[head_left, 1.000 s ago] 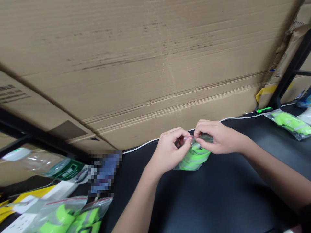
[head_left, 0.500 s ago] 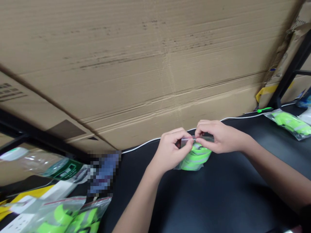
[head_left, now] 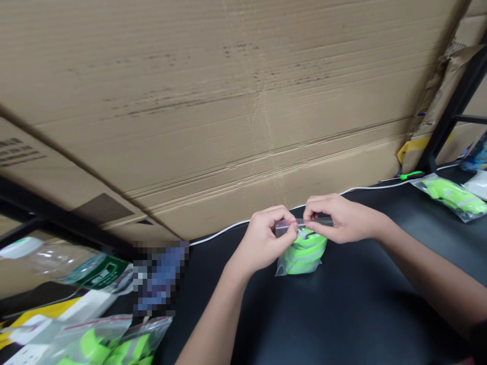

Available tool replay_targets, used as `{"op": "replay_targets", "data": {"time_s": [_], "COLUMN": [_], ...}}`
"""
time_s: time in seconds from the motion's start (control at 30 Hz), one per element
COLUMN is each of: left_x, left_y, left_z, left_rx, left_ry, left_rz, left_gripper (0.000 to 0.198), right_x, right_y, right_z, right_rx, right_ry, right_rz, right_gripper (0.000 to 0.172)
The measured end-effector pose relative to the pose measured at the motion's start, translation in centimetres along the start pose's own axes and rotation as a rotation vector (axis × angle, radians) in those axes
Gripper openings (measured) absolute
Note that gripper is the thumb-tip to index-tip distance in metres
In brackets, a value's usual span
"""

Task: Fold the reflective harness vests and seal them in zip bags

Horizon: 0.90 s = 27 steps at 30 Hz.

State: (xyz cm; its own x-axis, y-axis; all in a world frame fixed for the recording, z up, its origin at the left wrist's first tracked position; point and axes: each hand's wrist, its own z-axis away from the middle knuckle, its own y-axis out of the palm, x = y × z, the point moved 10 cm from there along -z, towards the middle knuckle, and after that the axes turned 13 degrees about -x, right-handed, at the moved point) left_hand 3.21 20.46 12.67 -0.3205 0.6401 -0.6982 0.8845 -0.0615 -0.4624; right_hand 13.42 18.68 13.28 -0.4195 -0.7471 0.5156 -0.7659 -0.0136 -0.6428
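Note:
Both hands are at the top edge of a clear zip-lock bag (head_left: 282, 267), which stands on the black table top. Inside it is a coiled neon-green strap (head_left: 307, 253) with a pale reflective stripe. My left hand (head_left: 268, 235) pinches the left part of the bag's seal between thumb and forefinger, where a short red line shows. A little to the right, my right hand (head_left: 331, 218) pinches the same edge with thumb and fingers. Whether the seal is closed, I cannot tell.
Several bagged green straps (head_left: 93, 344) lie at lower left by a white power strip (head_left: 32, 352) and a plastic bottle (head_left: 95, 271). Another bagged strap (head_left: 452, 195) lies right, near a green-handled tool (head_left: 411, 175). A cardboard wall (head_left: 228, 126) and white cable (head_left: 220, 232) run behind.
The view has shifted slightly. My left hand's grip shows more of the seal at its left, with the red line now visible. Both hands still pinch the bag's top edge.

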Motion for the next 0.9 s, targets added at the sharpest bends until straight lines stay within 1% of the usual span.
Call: {"op": "replay_targets", "data": {"time_s": [0.1,0.2,0.33,0.4,0.47,0.57,0.67,0.77,0.83,0.9], "left_x": [-0.1,-0.4,-0.8,-0.8,-0.7,-0.8,-1.3,-1.7,-1.7,-1.3], "left_y": [-0.1,0.0,0.2,-0.1,-0.4,-0.6,0.0,0.5,0.4,0.3], "left_z": [0.1,0.2,0.3,0.1,0.0,0.1,0.5,0.6,0.5,0.3], "left_rx": [-0.002,0.029,0.076,0.069,0.050,0.040,0.086,0.132,0.136,0.133], "left_ry": [0.008,0.027,0.070,0.081,0.073,0.066,0.079,0.105,0.112,0.099], "left_rz": [-0.028,-0.041,-0.038,-0.044,-0.049,-0.097,-0.154,-0.147,-0.126,-0.095], "left_gripper": [0.012,0.007,0.014,0.015,0.015,0.013,0.010,0.018,0.021,0.021], "right_x": [0.3,0.7,-0.1,-0.8,-1.1,-0.7,-0.3,-1.0,-2.0,-3.0], "right_y": [0.1,0.0,-0.1,-0.2,-0.3,-0.3,-0.2,0.1,0.1,0.0], "right_z": [0.1,0.0,0.0,0.0,0.0,0.0,0.0,0.0,0.1,0.1], "right_rx": [0.008,-0.008,0.008,0.027,0.035,0.027,0.020,0.044,0.051,0.026], "right_ry": [-0.031,-0.047,0.019,0.053,0.058,0.021,0.015,0.080,0.144,0.200], "right_rz": [0.008,-0.018,-0.094,-0.094,-0.065,-0.042,-0.095,-0.163,-0.191,-0.225], "right_gripper": [0.011,0.012,0.009,0.010,0.012,0.014,0.016,0.017,0.022,0.028]}}
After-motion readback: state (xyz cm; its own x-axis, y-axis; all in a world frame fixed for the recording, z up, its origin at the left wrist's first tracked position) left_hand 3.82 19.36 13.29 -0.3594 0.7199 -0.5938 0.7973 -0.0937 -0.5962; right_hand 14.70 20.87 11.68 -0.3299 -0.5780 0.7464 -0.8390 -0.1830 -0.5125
